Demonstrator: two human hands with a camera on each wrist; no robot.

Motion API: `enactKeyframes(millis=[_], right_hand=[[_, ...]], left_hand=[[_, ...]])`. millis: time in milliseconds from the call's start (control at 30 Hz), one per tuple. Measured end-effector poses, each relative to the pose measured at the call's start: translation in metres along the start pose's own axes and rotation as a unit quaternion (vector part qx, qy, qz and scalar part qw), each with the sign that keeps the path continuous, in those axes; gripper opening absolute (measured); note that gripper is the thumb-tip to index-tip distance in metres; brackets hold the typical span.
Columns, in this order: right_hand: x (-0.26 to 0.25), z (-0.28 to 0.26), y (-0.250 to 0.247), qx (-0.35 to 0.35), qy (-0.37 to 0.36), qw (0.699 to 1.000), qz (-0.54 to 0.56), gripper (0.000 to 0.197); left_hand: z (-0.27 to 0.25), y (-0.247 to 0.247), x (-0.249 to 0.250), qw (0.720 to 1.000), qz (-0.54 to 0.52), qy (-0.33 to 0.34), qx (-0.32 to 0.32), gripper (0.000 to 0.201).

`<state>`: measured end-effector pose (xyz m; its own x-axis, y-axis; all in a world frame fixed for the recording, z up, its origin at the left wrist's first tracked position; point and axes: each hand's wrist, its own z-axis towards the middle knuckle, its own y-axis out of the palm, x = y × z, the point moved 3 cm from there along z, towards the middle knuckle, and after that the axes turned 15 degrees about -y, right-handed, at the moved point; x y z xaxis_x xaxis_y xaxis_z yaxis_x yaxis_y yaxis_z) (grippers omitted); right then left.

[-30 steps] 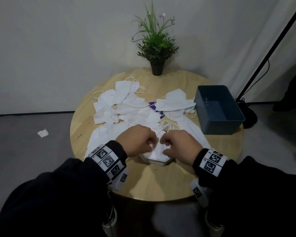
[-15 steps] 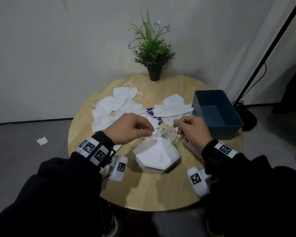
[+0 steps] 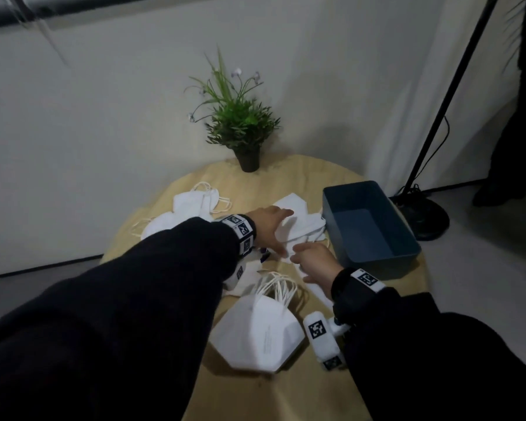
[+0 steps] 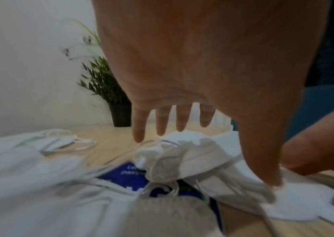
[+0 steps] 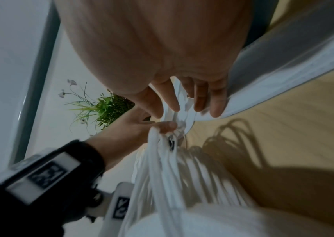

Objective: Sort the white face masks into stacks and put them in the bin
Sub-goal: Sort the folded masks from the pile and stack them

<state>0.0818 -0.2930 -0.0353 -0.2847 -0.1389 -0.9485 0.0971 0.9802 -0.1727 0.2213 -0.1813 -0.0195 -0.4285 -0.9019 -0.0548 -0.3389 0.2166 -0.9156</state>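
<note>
**Both hands on the loose masks beside the bin**

On the round wooden counter (image 3: 286, 390), going left to right: a spread of loose white masks (image 3: 176, 217) lies at the far left, ear loops trailing toward the wall. A dark sleeve (image 3: 134, 284) crosses over them. Behind, at the counter's far edge, stands a potted plant (image 3: 240, 123) in a black pot.

At the end of that sleeve the left hand (image 3: 268, 226) reaches toward the bin, fingers long and slightly spread, palm down over a folded mask (image 3: 298, 220). The left wrist view shows the fingers (image 4: 159, 123) straight, hanging just above the crumpled white fabric, while the thumb (image 4: 263, 160) presses down onto a mask edge. That folded mask's long axis runs roughly left to right, one end close against the bin wall. A blue printed sheet (image 4: 129, 174) shows under the masks.

Nearer the viewer, a stack of masks (image 3: 255, 332) lies flat, broad body toward the counter's near edge, ear loops (image 3: 280, 287) fanned away toward the hands.

Just right of the stack, the right hand (image 3: 313, 262) sits close to the left, nearly touching it. In the right wrist view its fingers (image 5: 200, 99) are loosely extended around a strip of white mask material; whether they actually pinch it cannot be told.

At the far right stands the blue-grey bin (image 3: 368, 226), long axis running away from the viewer, with no masks visible inside. A black stand (image 3: 431, 147) rises from the floor behind it.
</note>
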Motion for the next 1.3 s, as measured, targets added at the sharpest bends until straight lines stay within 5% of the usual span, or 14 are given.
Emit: enactKeyframes(millis=[133, 300, 500, 700, 800, 867, 900, 1000, 1200, 1300], right_hand=[[0.002, 0.013, 0.002, -0.014, -0.005, 1.000, 0.008, 0.030], [-0.004, 0.024, 0.003, 0.019, -0.038, 0.999, 0.029, 0.039], [-0.009, 0.025, -0.013, 0.077, -0.061, 0.993, 0.073, 0.038], [-0.010, 0.020, -0.011, 0.050, -0.057, 0.996, 0.035, 0.063], [-0.010, 0.019, -0.009, 0.022, -0.059, 0.998, 0.002, 0.063], [-0.009, 0.019, -0.006, 0.009, -0.051, 0.998, -0.022, 0.058], [-0.009, 0.019, -0.005, 0.004, -0.046, 0.998, -0.032, 0.055], [-0.006, 0.019, -0.004, -0.013, -0.038, 0.998, -0.050, 0.051], [-0.006, 0.020, -0.007, -0.021, -0.052, 0.997, -0.046, 0.048], [-0.007, 0.021, -0.007, -0.025, -0.056, 0.997, -0.044, 0.050]], left_hand=[[0.025, 0.008, 0.004, 1.000, 0.005, -0.028, -0.010, 0.107], [0.031, -0.012, -0.011, 0.987, -0.157, -0.006, -0.032, 0.027], [0.014, -0.035, -0.086, 0.888, -0.434, -0.097, -0.116, 0.019], [0.018, -0.021, -0.113, 0.869, -0.455, -0.161, -0.110, 0.048], [0.021, -0.024, -0.102, 0.948, -0.242, -0.198, 0.054, 0.078], [0.021, -0.030, -0.073, 0.964, -0.147, -0.115, 0.189, 0.058], [0.022, -0.030, -0.056, 0.969, -0.130, -0.058, 0.200, 0.045], [0.038, -0.016, -0.019, 0.994, -0.057, 0.034, 0.088, 0.049], [0.065, -0.015, -0.005, 0.999, -0.043, -0.016, -0.016, 0.096], [0.068, -0.023, -0.021, 0.996, -0.037, -0.070, -0.027, 0.071]])
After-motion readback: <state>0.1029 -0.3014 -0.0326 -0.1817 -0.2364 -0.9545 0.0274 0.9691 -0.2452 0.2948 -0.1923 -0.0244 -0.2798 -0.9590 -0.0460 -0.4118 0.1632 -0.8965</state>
